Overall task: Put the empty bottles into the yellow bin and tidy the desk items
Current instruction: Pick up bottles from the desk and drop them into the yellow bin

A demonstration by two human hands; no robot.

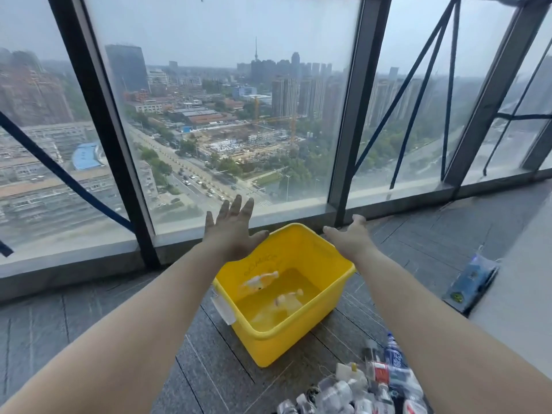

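Blurring hides labels on bottles (261,280) in the yellow bin (286,345); left hand (231,234) and right hand (349,239) spread empty fingers (236,206)

Floor (89,324) - dark grey tiles in long strips, running up to window ledge. Yellow bin (283,345) upright on floor, near ledge, set askew to tile lines. Bottles (352,392) heaped on floor at lower right, just beside bin's near corner. Blue pack (472,282) flat on floor at right - well apart from bin.
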